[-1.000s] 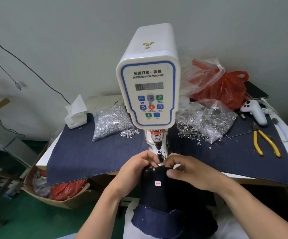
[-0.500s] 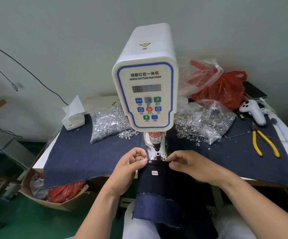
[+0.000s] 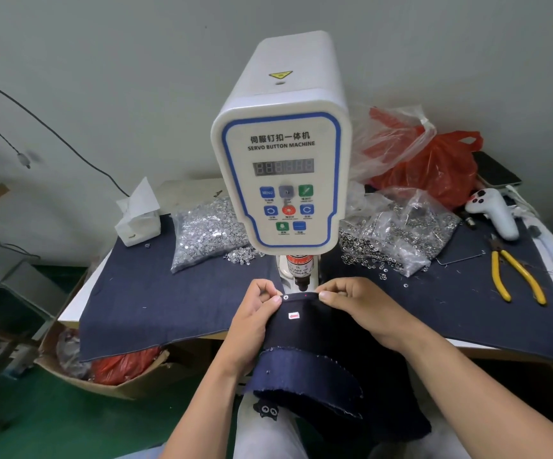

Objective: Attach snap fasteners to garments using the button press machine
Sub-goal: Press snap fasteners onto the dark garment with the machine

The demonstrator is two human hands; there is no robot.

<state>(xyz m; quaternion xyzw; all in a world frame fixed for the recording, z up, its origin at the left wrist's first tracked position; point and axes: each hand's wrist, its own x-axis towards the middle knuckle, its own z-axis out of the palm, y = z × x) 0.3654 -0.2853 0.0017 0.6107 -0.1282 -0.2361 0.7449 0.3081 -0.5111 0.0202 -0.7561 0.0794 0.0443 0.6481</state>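
Observation:
A white servo button machine [image 3: 281, 173] stands at the table's front edge, its press head [image 3: 300, 281] just above a dark denim garment [image 3: 311, 346]. My left hand [image 3: 258, 313] pinches the garment's top edge on the left, beside a metal snap [image 3: 285, 297] set in the fabric. My right hand [image 3: 361, 306] pinches the same edge on the right. The edge is stretched flat between both hands under the press head, with a small red light dot on it. A white-red tag [image 3: 294, 315] sits on the cloth below the edge.
A bag of silver snap caps [image 3: 207, 231] lies left of the machine, a bag of ring parts [image 3: 397, 236] on the right. Yellow pliers [image 3: 516, 276], a white controller [image 3: 493, 212], a red bag [image 3: 434, 167] and a tissue box [image 3: 139, 217] sit on the denim-covered table [image 3: 155, 293].
Both hands drew apart and slid the garment edge so the fitted snap now sits at the left by my left thumb. The head view moved closer and slightly lower.

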